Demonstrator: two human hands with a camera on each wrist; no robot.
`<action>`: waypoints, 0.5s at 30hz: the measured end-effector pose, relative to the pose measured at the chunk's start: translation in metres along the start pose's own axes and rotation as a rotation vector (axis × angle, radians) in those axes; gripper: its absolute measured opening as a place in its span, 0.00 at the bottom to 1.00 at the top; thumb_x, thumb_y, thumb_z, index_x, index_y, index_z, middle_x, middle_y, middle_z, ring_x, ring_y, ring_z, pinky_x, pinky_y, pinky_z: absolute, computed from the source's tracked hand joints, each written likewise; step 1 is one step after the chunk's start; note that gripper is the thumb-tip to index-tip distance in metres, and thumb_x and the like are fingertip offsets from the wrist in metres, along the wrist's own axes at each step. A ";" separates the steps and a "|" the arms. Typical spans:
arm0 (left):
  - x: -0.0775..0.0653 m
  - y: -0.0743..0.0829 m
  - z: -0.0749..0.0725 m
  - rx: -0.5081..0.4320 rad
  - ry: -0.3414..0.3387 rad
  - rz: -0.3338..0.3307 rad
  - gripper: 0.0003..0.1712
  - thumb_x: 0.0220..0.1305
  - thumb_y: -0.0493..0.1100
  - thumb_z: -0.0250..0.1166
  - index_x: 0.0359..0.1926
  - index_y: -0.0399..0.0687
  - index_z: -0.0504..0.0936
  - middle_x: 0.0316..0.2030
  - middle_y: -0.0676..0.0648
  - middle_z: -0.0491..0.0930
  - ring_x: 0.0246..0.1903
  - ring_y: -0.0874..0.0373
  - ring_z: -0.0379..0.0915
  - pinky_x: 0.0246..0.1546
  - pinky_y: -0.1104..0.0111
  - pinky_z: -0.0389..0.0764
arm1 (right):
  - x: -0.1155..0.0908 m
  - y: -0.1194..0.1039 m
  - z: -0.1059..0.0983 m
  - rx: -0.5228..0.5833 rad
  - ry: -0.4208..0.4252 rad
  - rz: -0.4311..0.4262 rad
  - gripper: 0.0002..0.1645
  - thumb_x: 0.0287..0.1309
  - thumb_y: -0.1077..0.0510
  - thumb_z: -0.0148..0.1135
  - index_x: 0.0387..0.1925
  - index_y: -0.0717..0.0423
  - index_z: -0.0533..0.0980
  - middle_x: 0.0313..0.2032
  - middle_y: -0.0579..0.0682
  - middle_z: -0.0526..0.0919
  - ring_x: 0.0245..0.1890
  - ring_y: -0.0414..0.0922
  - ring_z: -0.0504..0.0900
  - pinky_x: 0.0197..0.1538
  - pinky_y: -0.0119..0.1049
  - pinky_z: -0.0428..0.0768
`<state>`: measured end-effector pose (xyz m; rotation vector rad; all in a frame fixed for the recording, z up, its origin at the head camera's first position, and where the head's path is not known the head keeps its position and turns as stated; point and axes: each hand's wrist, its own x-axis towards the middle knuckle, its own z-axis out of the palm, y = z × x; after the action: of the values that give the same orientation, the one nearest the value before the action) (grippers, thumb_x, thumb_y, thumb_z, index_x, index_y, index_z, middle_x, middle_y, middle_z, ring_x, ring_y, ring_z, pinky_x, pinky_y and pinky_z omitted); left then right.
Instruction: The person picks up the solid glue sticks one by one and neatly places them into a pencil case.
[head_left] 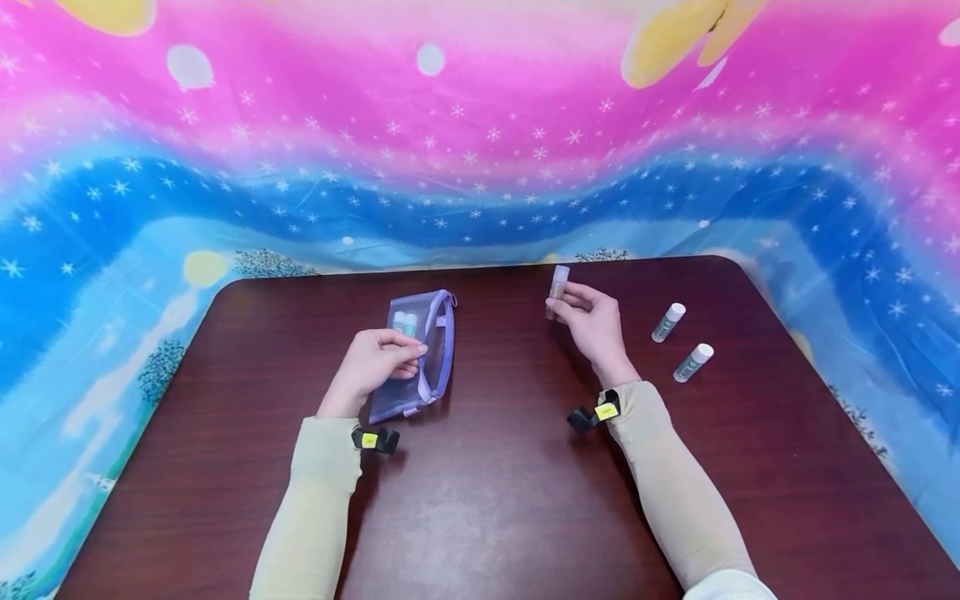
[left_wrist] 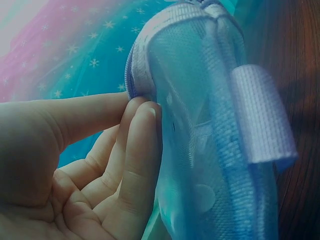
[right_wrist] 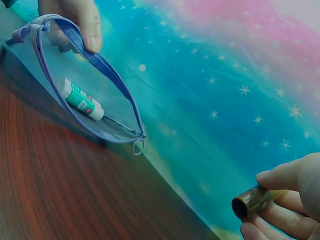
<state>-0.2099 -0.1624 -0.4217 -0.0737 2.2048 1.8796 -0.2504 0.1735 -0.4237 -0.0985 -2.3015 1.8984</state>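
My left hand [head_left: 375, 362] pinches the upper edge of a purple mesh zip pouch [head_left: 390, 404] between thumb and fingers. The pouch's mouth gapes toward the right, with a ring on the zip end. Inside it, glue sticks [head_left: 405, 322] with white caps and green labels show through the mesh; the right wrist view shows one glue stick [right_wrist: 82, 99] through the mouth. To the right of the pouch, my right hand [head_left: 596, 325] holds a brown translucent glue stick [head_left: 558, 285] with a frosted cap, gripped between thumb and fingers, its hollow base facing the right wrist camera.
Two green-labelled glue sticks with white caps, a farther one [head_left: 668, 322] and a nearer one [head_left: 693, 363], stand on the dark wooden table [head_left: 480, 500] right of my right hand. A pink and blue starry cloth [head_left: 480, 150] hangs behind the table and along its sides.
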 end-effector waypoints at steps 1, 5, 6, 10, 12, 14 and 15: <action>0.000 0.000 0.000 0.002 -0.002 0.000 0.15 0.64 0.37 0.73 0.47 0.28 0.85 0.33 0.42 0.86 0.27 0.58 0.83 0.34 0.67 0.87 | 0.000 0.000 0.001 0.005 -0.001 0.004 0.23 0.64 0.60 0.71 0.59 0.62 0.80 0.49 0.60 0.85 0.40 0.44 0.87 0.49 0.36 0.85; 0.001 0.001 0.001 0.007 -0.010 -0.001 0.16 0.64 0.37 0.73 0.48 0.29 0.85 0.34 0.42 0.86 0.27 0.58 0.83 0.35 0.67 0.87 | -0.001 -0.001 0.005 0.004 -0.009 0.015 0.23 0.63 0.60 0.72 0.58 0.62 0.80 0.48 0.60 0.85 0.39 0.44 0.87 0.48 0.36 0.85; 0.000 0.001 0.001 0.009 -0.010 -0.001 0.16 0.64 0.37 0.73 0.48 0.29 0.86 0.34 0.43 0.86 0.27 0.58 0.83 0.35 0.67 0.87 | -0.001 -0.001 0.006 0.003 -0.014 0.015 0.24 0.62 0.60 0.72 0.58 0.62 0.80 0.48 0.60 0.85 0.40 0.44 0.87 0.48 0.36 0.85; 0.000 0.001 0.001 0.007 -0.007 -0.005 0.16 0.64 0.37 0.73 0.48 0.29 0.85 0.33 0.43 0.86 0.27 0.58 0.83 0.35 0.67 0.87 | -0.002 -0.001 0.011 -0.022 -0.039 0.011 0.24 0.62 0.60 0.73 0.58 0.63 0.80 0.48 0.60 0.85 0.41 0.45 0.88 0.48 0.35 0.85; 0.000 0.001 0.000 0.014 -0.006 -0.003 0.16 0.64 0.37 0.73 0.48 0.29 0.85 0.33 0.42 0.86 0.27 0.58 0.83 0.35 0.67 0.87 | -0.002 -0.002 0.014 -0.026 -0.054 0.009 0.25 0.61 0.60 0.73 0.59 0.62 0.80 0.48 0.60 0.85 0.42 0.45 0.88 0.49 0.35 0.85; 0.001 0.002 -0.001 0.020 -0.003 0.002 0.15 0.64 0.37 0.73 0.47 0.28 0.85 0.32 0.42 0.86 0.26 0.58 0.83 0.35 0.67 0.87 | -0.003 -0.003 0.017 -0.029 -0.065 0.009 0.25 0.61 0.60 0.73 0.58 0.62 0.80 0.48 0.60 0.85 0.42 0.46 0.88 0.49 0.36 0.85; 0.001 0.002 -0.001 0.022 -0.002 0.005 0.15 0.64 0.37 0.73 0.47 0.28 0.85 0.32 0.41 0.86 0.26 0.57 0.83 0.34 0.67 0.87 | -0.003 -0.004 0.018 -0.028 -0.071 0.008 0.25 0.61 0.59 0.74 0.59 0.62 0.80 0.48 0.59 0.85 0.42 0.46 0.88 0.50 0.36 0.85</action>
<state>-0.2117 -0.1628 -0.4194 -0.0622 2.2261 1.8568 -0.2502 0.1552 -0.4235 -0.0439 -2.3774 1.9031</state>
